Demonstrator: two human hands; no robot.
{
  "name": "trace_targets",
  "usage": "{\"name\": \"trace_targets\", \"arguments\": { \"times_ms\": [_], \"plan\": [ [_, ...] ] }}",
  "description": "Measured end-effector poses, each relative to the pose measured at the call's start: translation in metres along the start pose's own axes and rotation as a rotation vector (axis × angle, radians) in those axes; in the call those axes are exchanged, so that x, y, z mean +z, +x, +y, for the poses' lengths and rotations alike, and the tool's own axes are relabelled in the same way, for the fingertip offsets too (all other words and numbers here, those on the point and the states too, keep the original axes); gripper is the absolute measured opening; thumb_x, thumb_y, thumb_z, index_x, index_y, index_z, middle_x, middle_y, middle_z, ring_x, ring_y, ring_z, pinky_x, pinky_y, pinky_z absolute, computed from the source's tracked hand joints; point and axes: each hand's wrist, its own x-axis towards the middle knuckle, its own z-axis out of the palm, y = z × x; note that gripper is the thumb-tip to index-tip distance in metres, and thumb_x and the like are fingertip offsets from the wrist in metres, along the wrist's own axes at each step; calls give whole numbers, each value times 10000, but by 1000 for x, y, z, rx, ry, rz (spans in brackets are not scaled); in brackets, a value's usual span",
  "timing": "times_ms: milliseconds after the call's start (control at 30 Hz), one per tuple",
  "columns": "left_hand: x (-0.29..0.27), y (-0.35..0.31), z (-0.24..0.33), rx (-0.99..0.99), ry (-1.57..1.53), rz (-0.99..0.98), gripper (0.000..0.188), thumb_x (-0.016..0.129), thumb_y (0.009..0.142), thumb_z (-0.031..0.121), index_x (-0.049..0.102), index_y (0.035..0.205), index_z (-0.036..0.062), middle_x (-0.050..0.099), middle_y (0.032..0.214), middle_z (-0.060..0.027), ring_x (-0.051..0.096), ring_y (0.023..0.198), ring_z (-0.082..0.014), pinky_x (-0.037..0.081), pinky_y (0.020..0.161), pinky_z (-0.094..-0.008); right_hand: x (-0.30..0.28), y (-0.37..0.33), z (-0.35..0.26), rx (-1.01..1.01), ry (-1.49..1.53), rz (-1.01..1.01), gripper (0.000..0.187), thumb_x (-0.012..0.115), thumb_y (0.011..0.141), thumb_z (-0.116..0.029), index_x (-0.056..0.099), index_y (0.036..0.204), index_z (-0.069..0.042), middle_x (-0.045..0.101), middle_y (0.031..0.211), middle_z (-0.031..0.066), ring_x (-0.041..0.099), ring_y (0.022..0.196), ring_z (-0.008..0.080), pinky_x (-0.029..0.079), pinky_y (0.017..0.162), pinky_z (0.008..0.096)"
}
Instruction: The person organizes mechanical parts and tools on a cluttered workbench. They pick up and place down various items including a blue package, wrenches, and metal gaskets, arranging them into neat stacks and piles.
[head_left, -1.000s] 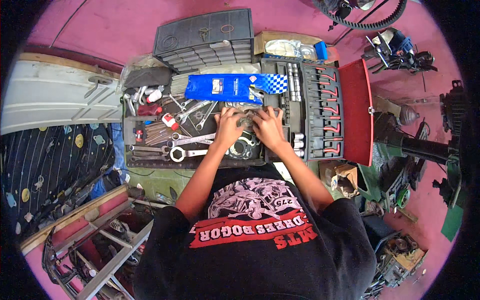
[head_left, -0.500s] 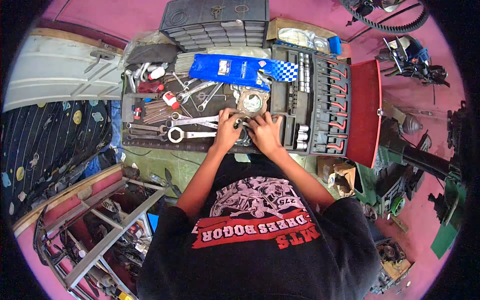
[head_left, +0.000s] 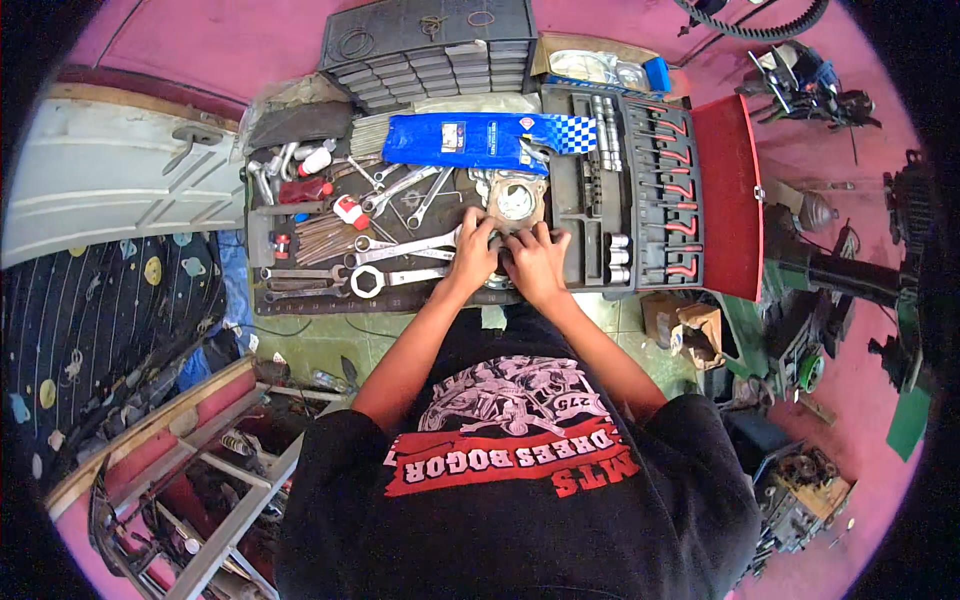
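My left hand and my right hand are close together at the front of the workbench, fingers curled inward. Whatever sits between their fingertips is mostly covered; only dark, greyish bits show. Just beyond the fingers lies a flat metallic gasket with a large round opening. To the left of my left hand rest a large ring wrench and a combination wrench, their right ends reaching toward that hand. A compartmented black tray stands right beside my right hand.
A blue plastic packet lies across the back of the bench, before a grey drawer cabinet. Smaller wrenches and a red-and-white bottle are at the left. An open red tool case with red-handled tools stands at the right.
The whole view has tilted slightly. My hands have drawn closer together, and the dark round part that showed between them is now more covered.
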Motion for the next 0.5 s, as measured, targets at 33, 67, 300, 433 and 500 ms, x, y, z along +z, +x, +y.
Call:
{"name": "trace_targets", "arguments": {
  "times_ms": [33,67,300,433,500],
  "plan": [
    [-1,1,0,2,-6,-8,257,665,783,-94,652,1020,5,516,1029,-174,567,856,-348,471,739,-443,-2,-1,-3,19,-8,-14,262,780,801,-252,753,1048,-169,681,1018,2,550,1117,253,347,934,544],
    [-1,1,0,5,-12,-16,253,655,783,-101,647,1015,0,515,1027,-176,571,865,-354,473,744,-447,-2,-4,-5,30,-17,4,267,782,798,-249,753,1051,-170,681,1015,3,549,1118,252,347,934,544],
    [-10,3,-2,39,-68,-55,229,589,771,-141,648,940,2,517,1011,-182,586,941,-386,484,795,-470,12,-11,-11,9,10,121,224,771,737,-188,749,952,-131,684,953,17,568,1065,253,366,916,540],
    [-14,6,-1,59,-64,-92,217,573,760,-151,645,902,-4,521,990,-186,588,949,-394,486,816,-472,14,-9,-14,40,46,111,203,766,729,-183,756,925,-129,693,920,11,572,1055,245,365,924,528],
    [-14,6,-3,64,-56,-100,215,568,757,-153,642,896,-7,523,985,-188,589,951,-396,488,823,-471,11,-9,-15,43,50,110,208,772,726,-188,758,927,-135,692,922,17,571,1055,246,363,924,526]
  ]
}}
